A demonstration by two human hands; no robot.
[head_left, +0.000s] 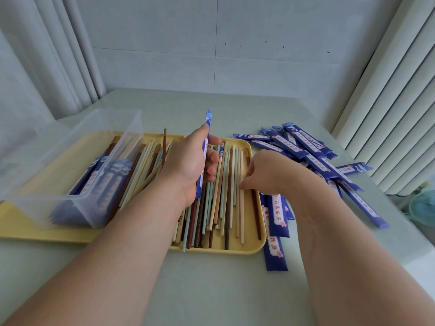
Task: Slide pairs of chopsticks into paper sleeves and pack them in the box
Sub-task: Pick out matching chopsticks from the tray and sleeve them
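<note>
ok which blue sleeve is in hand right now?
The held sleeve, gripped by the left hand and raised over the yellow tray. Loose sleeves lie flat on the table; others sit in the clear box. The right hand pinches a cream chopstick.

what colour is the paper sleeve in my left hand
The paper sleeve in the left hand is dark blue, paler at its tip; head view.
</note>
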